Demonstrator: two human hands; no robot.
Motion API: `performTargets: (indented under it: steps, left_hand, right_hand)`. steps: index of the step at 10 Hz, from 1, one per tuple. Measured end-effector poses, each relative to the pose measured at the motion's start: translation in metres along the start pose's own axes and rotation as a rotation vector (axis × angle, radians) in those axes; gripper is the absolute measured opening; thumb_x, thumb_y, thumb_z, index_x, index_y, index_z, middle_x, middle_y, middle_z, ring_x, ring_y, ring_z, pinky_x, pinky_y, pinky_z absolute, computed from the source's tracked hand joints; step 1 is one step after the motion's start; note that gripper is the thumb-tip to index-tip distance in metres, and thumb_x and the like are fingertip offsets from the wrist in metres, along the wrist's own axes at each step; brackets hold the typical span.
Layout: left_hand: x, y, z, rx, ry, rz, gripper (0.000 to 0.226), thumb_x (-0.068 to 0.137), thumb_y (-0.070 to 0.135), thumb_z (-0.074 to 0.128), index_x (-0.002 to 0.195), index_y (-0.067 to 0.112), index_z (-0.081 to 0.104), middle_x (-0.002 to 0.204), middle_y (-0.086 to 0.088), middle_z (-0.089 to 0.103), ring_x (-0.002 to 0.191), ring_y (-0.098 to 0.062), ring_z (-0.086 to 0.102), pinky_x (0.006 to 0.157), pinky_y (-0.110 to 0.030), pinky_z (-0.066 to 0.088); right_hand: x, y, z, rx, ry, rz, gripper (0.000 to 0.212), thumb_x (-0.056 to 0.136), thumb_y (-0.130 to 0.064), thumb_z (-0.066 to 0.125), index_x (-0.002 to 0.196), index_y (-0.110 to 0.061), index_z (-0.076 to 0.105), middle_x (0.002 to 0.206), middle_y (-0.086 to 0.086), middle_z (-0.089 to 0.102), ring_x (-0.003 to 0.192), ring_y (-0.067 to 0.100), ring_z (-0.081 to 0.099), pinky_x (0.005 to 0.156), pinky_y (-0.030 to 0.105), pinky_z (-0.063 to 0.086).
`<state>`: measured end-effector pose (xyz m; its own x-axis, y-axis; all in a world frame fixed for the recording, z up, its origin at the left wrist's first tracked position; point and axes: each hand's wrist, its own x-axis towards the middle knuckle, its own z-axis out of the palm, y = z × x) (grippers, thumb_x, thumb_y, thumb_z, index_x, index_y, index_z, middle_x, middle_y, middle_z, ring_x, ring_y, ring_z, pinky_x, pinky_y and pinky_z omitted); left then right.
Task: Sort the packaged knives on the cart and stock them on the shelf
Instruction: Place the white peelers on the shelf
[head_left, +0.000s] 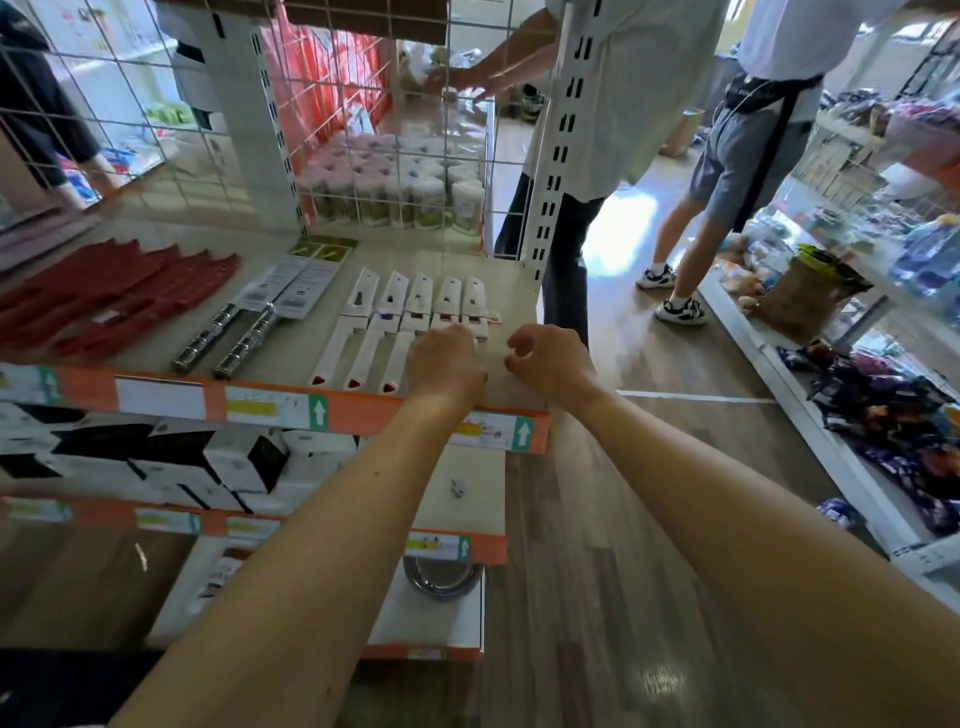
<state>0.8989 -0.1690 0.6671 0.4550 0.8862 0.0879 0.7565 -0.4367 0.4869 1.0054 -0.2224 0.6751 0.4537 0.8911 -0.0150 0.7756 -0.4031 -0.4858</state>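
Packaged knives (410, 317): five white packs in a side-by-side row on the top shelf (514, 291), centre of frame, tops toward the wire grid back (363, 130). Three left packs show red ends at the shelf's front edge; lower ends of the two right packs are hidden under the left grip.

Left grip (447, 364): back of hand to camera, lying over those two packs and touching them. Fingers are out of sight underneath, so can't tell whether it holds a pack or just rests there.

Right grip (550, 364): just right of the left one, over bare shelf near the right end. Fingers loosely curled, thumb near forefinger, nothing in it.

Same shelf, left of the white row: two steel-handled knives (249, 322) in sleeves, angled; then red packs (104, 296) fanned at far left.

Shelf below: black-and-white boxes (156, 457). Lower still: metal bowl (439, 577).

Behind the grid: rows of small canisters (395, 192). Upper right: two people standing, one in a white shirt (623, 104), one in grey shorts (737, 156).
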Motion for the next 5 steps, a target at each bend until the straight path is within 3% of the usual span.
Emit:
performTargets:
  steps: [1, 3, 5]
  left_hand:
    - [0.001, -0.002, -0.006, -0.017, -0.040, 0.003, 0.025, 0.083, 0.021, 0.065, 0.100, 0.003, 0.065, 0.100, -0.014, 0.068, 0.095, -0.027, 0.064, 0.072, -0.029, 0.045]
    - [-0.004, -0.024, -0.041, -0.007, 0.038, 0.028, 0.032, 0.088, 0.027, 0.056, 0.113, 0.008, 0.064, 0.114, -0.014, 0.064, 0.107, -0.029, 0.059, 0.091, -0.037, 0.048]
    - [-0.022, -0.069, -0.087, 0.054, 0.092, -0.074, 0.036, 0.090, 0.032, 0.052, 0.120, 0.013, 0.059, 0.121, -0.012, 0.062, 0.109, -0.029, 0.058, 0.088, -0.035, 0.046]
  right_hand:
    - [0.001, 0.000, -0.001, 0.001, -0.016, 0.003, 0.034, 0.091, -0.023, 0.055, 0.123, -0.010, 0.056, 0.122, 0.007, 0.061, 0.106, 0.021, 0.059, 0.087, 0.030, 0.048]
    - [0.003, -0.008, -0.005, 0.073, 0.017, -0.036, 0.035, 0.090, -0.019, 0.056, 0.124, -0.012, 0.057, 0.122, 0.005, 0.062, 0.107, 0.020, 0.059, 0.081, 0.025, 0.045]
    - [-0.005, -0.032, -0.007, 0.022, 0.012, -0.108, 0.034, 0.090, -0.020, 0.055, 0.123, -0.012, 0.058, 0.123, 0.005, 0.062, 0.112, 0.020, 0.057, 0.085, 0.022, 0.037]
